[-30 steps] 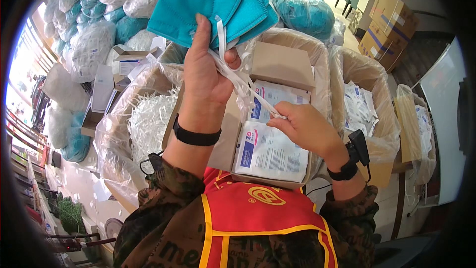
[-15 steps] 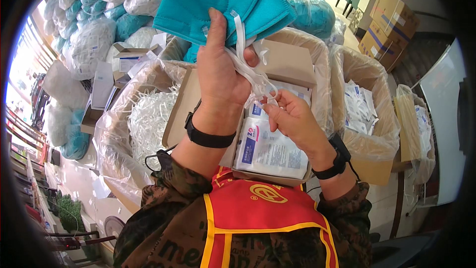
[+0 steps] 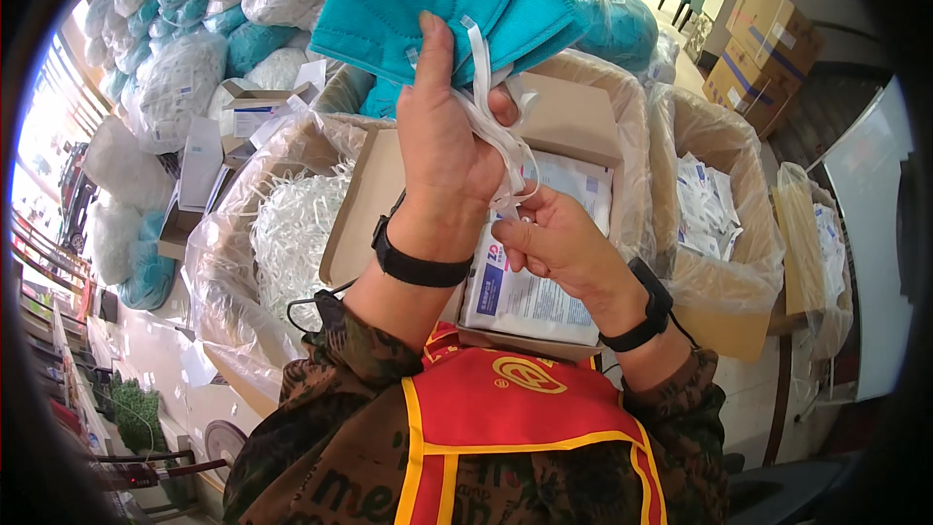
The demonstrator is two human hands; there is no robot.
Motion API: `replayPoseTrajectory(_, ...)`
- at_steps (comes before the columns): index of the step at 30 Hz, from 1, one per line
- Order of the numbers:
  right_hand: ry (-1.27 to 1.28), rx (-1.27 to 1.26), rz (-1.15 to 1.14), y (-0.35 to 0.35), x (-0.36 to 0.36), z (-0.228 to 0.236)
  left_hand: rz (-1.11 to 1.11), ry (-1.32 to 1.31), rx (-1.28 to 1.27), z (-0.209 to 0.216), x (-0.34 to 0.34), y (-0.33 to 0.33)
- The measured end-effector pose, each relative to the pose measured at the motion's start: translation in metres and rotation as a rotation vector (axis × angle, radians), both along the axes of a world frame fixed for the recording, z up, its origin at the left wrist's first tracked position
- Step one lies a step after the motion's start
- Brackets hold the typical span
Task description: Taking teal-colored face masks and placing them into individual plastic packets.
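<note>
The left hand (image 3: 449, 141) grips a fanned stack of teal masks (image 3: 418, 5), its thumb pressed on the near face, holding them up at the top of the view. White straps (image 3: 498, 141) hang from the masks past the left hand's palm. The right hand (image 3: 564, 245), just below, pinches the lower ends of the straps between thumb and fingers. Beneath the hands stands an open cardboard box (image 3: 573, 115) with white-and-blue packets (image 3: 536, 306) lying flat inside. Left of it, a plastic-lined bin (image 3: 219, 253) holds tangled white strips (image 3: 296, 219); to the right, another lined carton (image 3: 724, 306) holds loose packets (image 3: 707, 209). Farther off, stuffed bags (image 3: 175, 87) are heaped at upper left, and brown cartons (image 3: 763, 53) are stacked at upper right.
</note>
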State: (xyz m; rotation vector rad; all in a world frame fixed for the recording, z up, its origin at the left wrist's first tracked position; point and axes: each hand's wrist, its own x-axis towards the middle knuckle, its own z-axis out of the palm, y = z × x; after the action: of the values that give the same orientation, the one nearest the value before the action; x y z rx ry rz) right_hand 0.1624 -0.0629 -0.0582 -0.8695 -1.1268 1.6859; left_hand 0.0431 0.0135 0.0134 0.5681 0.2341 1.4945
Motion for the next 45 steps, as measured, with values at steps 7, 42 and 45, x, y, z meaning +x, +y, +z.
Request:
replayPoseTrajectory(7,0.206,-0.1,0.051,0.003,-0.012,0.0,-0.039,-0.012,-0.003,-0.005,-0.002,0.0)
replayPoseTrajectory(42,-0.617,0.084,0.09,-0.026,0.054,0.021,-0.176,-0.005,-0.022,-0.024,-0.071,0.056)
replayPoseTrajectory(45,-0.596,0.011,0.087,-0.035,0.067,0.031,-0.365,-0.093,0.077,-0.022,-0.104,0.07)
